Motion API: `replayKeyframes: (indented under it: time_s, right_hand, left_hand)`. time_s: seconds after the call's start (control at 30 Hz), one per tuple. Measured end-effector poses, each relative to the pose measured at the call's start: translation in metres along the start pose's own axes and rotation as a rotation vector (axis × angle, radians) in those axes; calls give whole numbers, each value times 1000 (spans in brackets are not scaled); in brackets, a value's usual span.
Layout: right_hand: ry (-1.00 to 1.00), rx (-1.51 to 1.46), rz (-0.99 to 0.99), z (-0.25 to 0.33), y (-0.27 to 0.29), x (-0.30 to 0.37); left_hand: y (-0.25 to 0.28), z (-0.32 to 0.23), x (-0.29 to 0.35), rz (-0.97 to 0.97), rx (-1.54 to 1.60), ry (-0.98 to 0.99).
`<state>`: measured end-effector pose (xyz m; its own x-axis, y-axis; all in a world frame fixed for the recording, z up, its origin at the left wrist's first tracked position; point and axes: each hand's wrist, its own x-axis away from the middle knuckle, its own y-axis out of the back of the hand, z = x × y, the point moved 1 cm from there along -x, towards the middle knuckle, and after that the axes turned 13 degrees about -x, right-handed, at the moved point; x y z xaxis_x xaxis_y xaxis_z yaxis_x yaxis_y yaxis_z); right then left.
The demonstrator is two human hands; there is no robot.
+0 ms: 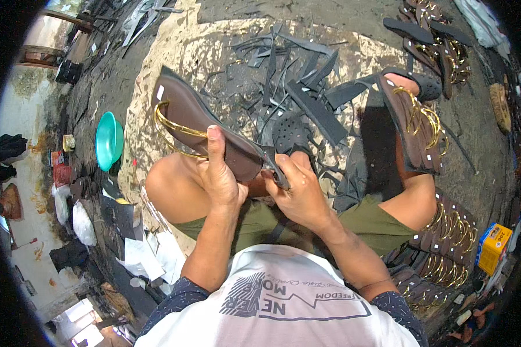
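A brown sandal with gold-coloured straps lies tilted across my left hand. That hand grips it from the near side, with the thumb pressed on the footbed next to the straps. At the sandal's right end, my right hand is closed on a dark strip along the sole's edge. Whether a tool is also inside those fingers cannot be seen. Another brown sandal with gold straps rests by my right lower leg, apart from both hands.
Black sheet offcuts litter the floor between my feet. A teal bowl stands at left, near white papers. Rows of gold-strapped sandals and a yellow box sit at right; more sandals are piled at far right.
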<state>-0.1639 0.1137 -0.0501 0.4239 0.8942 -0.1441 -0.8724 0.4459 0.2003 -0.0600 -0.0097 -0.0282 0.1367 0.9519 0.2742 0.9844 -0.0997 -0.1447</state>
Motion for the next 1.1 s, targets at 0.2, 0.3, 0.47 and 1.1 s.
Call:
replayKeyframes:
  time_s: [0.2,0.3,0.47,1.1]
  right_hand:
    - [-127,36,9,-35,-11,43]
    - [-154,65,234,-16,-7,14]
    - [-178,-192,335,-9,4,-20]
    - [-206,-631,155,-26,-56,-169]
  left_hand:
    - [24,13,27,-57,-11,58]
    - [34,13,36,57,-101,34]
    - [57,21,35,78,-53,53]
    - [79,27,39,236,-114,171]
